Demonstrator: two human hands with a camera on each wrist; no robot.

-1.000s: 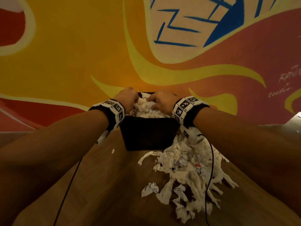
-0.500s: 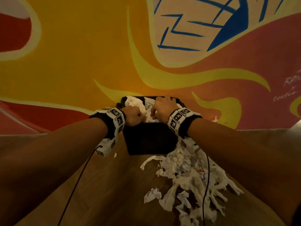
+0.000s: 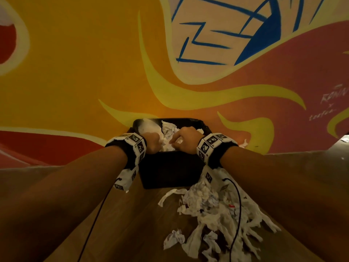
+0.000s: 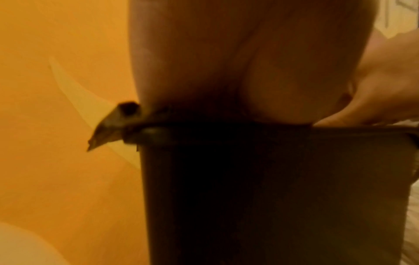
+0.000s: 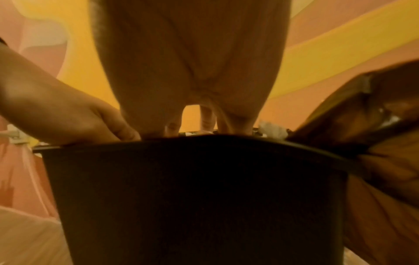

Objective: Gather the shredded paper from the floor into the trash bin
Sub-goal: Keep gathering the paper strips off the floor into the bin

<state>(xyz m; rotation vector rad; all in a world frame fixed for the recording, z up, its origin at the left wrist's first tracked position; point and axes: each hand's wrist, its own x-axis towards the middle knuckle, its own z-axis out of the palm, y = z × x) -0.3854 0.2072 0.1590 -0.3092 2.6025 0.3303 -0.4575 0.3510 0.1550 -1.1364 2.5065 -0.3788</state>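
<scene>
Compared with half a second ago, we see our left hand (image 3: 153, 142) drawn into a tighter fist at the near left corner of the trash bin (image 3: 171, 173), while our right hand (image 3: 186, 139) has slid a little toward the middle of the opening, its fingers now bent down into the paper inside the bin (image 3: 168, 132). The bin shows more of its far rim than before (our head has tipped slightly), and the heap on the floor looks unchanged.

From the head view we cannot tell whether the left fist grips any paper; the right fingers curl onto the crumpled scraps and seem to press or pinch them, though the hold itself is hidden. The left wrist view adds the bin's dark outer wall (image 4: 272, 197) with the left hand (image 4: 226, 62) resting right on its rim. The right wrist view shows the right hand (image 5: 192, 62) with fingertips (image 5: 207, 121) dipping below the rim of the bin (image 5: 192, 197), and a white scrap (image 5: 272, 130) sticking up beside them.

The shredded paper (image 3: 217, 214) still outside lies in a loose pile on the brown wooden floor (image 3: 122, 224), touching the bin's near right corner and spreading toward us. The bin stands against a mural wall (image 3: 94, 63) painted orange, yellow, red and blue.
</scene>
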